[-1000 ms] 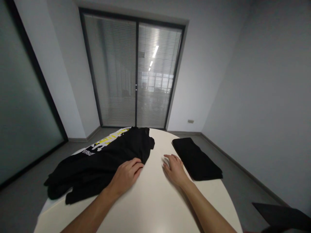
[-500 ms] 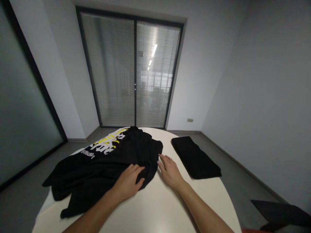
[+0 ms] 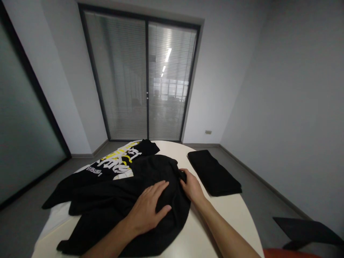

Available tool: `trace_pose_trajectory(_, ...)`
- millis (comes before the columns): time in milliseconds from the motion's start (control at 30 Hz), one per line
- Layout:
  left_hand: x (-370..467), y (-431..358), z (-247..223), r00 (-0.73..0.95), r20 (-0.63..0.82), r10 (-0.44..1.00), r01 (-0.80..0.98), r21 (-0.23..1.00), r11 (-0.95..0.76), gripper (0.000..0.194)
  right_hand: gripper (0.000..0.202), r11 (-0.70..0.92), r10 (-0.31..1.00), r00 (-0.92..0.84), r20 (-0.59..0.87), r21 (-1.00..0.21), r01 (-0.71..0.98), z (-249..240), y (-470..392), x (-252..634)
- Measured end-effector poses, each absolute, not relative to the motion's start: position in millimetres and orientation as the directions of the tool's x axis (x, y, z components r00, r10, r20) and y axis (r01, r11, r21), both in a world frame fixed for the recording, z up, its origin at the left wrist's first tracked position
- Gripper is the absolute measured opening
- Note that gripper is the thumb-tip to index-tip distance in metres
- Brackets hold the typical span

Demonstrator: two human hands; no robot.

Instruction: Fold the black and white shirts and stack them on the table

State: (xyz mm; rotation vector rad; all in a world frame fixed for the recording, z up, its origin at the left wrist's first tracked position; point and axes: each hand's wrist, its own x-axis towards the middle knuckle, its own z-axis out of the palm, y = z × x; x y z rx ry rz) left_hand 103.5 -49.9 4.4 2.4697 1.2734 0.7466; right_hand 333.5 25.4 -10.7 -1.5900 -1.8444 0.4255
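Observation:
A plain black garment [image 3: 158, 168] lies spread and rumpled at the near side of the round table, its exact kind unclear. My left hand [image 3: 149, 209] rests on top of it, palm down, with fingers stretched and thumb apart. At the garment's right edge, my right hand [image 3: 192, 184] has its thumb and fingers closed on a fold of the black cloth. Partly covered behind it lies a black top [image 3: 80, 182] printed with white and yellow lettering. White cloth [image 3: 60, 215] shows beneath at the left.
A folded black cloth [image 3: 213, 173] lies flat on the right part of the white table [image 3: 231, 218]. Beyond the right edge are a black chair part [image 3: 303, 231] and something red [image 3: 287, 253]. A glass door with blinds [image 3: 145, 82] stands behind.
The plain black garment has shifted toward me, baring more of the printed top behind. My right hand has closed on its edge. My left hand has slid nearer and opened out flatter.

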Motion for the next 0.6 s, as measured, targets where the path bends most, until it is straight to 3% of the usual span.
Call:
trace_pose_trajectory(100, 101, -48, -7, 0.479, 0.287, 0.830, 0.625, 0.553, -0.552, 0.080, 0.038, 0.365, 0.926, -0.121, 0.358, -0.766, 0.529, 9, 7, 316)
trace_pose_trajectory(167, 101, -46, -14, 0.450, 0.277, 0.849, 0.571, 0.641, -0.512, 0.086, 0.044, 0.453, 0.886, -0.259, 0.386, -0.841, 0.297, 19, -9, 304)
trace_pose_trajectory(267, 103, -38, -21, 0.300, 0.308, 0.903, 0.455, 0.786, -0.419, 0.087, 0.042, 0.377, 0.794, -0.500, 0.344, -0.925, -0.039, 25, -29, 289)
trace_pose_trajectory(333, 105, -32, -24, 0.147, 0.305, 0.941, 0.373, 0.864, -0.338, 0.078, 0.036, 0.299, 0.748, -0.573, 0.335, -0.941, -0.160, 23, -35, 284)
trace_pose_trajectory(433, 106, -22, -25, 0.045, 0.270, 0.962, 0.269, 0.924, -0.272, 0.056, 0.028, 0.357, 0.760, -0.540, 0.361, -0.927, -0.117, 15, -27, 285)
trace_pose_trajectory(600, 99, -18, -15, -0.005, 0.218, 0.976, 0.149, 0.965, -0.215, 0.040, 0.049, 0.593, 0.803, -0.324, 0.501, -0.729, 0.342, -2, 5, 315)
